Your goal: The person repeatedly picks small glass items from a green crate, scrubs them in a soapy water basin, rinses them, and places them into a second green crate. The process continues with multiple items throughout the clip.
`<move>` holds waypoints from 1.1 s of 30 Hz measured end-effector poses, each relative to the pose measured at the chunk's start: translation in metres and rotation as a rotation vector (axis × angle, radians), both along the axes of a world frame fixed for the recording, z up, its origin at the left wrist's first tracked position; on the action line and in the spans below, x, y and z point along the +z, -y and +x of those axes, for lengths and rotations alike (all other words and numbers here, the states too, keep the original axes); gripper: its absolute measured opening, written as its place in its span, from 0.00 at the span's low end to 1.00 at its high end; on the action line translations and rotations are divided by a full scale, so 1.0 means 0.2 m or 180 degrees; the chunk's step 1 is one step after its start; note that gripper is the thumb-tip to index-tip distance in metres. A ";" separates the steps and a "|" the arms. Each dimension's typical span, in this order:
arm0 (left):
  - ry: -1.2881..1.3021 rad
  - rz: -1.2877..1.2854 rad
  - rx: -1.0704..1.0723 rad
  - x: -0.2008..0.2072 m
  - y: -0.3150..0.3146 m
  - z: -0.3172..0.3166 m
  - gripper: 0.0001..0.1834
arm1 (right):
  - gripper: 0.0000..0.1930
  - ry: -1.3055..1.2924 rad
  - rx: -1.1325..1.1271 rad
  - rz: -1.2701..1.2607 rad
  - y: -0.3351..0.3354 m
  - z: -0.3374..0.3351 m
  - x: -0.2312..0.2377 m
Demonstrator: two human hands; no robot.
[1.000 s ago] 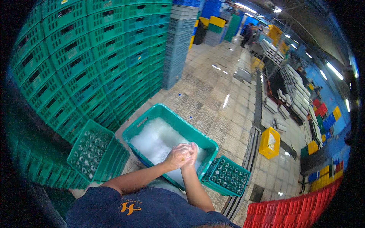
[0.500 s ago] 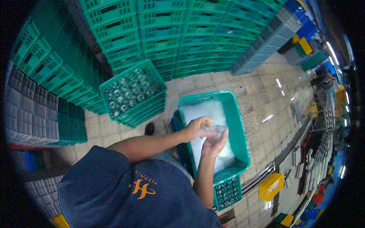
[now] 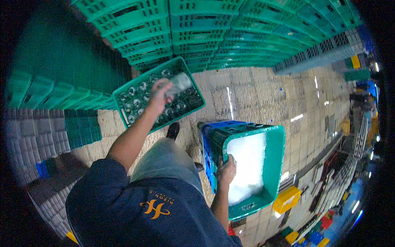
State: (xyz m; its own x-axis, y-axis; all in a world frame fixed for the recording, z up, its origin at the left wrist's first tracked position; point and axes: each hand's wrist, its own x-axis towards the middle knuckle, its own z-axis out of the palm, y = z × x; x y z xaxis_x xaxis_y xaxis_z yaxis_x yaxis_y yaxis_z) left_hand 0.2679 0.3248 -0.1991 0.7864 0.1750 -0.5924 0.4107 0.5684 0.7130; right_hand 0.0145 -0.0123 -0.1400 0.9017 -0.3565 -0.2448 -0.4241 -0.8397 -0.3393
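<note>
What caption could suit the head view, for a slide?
Left hand holds a blurred glass over a crate of glasses; right hand rests on the foamy tub's rim.

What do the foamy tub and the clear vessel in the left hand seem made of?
Green tub: probably moulded plastic, slightly glossy; rounded rim and evenly coloured walls suggest it.
Clear vessel in the left hand: glass or clear plastic, translucent-looking; motion blur hides which.

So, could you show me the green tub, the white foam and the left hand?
Green tub [image 3: 273,164]: head view, on its bare inner wall.
White foam [image 3: 247,168]: head view, middle of its surface.
Left hand [image 3: 159,95]: head view, on the back of the hand.
</note>
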 end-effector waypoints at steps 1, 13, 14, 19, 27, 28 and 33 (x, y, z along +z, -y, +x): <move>-0.0066 0.0206 0.0141 -0.09 -0.06 0.11 0.27 | 0.19 0.0091 -0.0015 -0.0108 -0.01 0.02 0.00; 0.0578 0.5034 -0.1725 -0.70 -0.13 0.76 0.35 | 0.16 -0.0133 -0.0279 -0.0313 -0.05 0.09 0.03; 0.0720 0.5074 -0.1683 -0.70 -0.12 0.76 0.34 | 0.16 -0.0085 -0.0304 -0.0242 -0.05 0.09 0.03; 0.1806 0.5240 -0.1942 -0.72 -0.07 0.68 0.26 | 0.16 -0.0034 -0.0397 -0.0177 -0.06 0.10 0.04; 0.1970 0.5206 -0.3960 -0.85 0.01 0.53 0.16 | 0.17 -0.0142 -0.0368 -0.0293 -0.06 0.11 0.04; 0.1724 0.5187 -0.4043 -0.87 0.03 0.55 0.14 | 0.17 -0.0157 -0.0377 -0.0318 -0.06 0.11 0.04; 0.1618 0.4743 -0.3769 -0.89 0.10 0.67 0.08 | 0.19 -0.0086 -0.0326 -0.0218 -0.05 0.09 0.02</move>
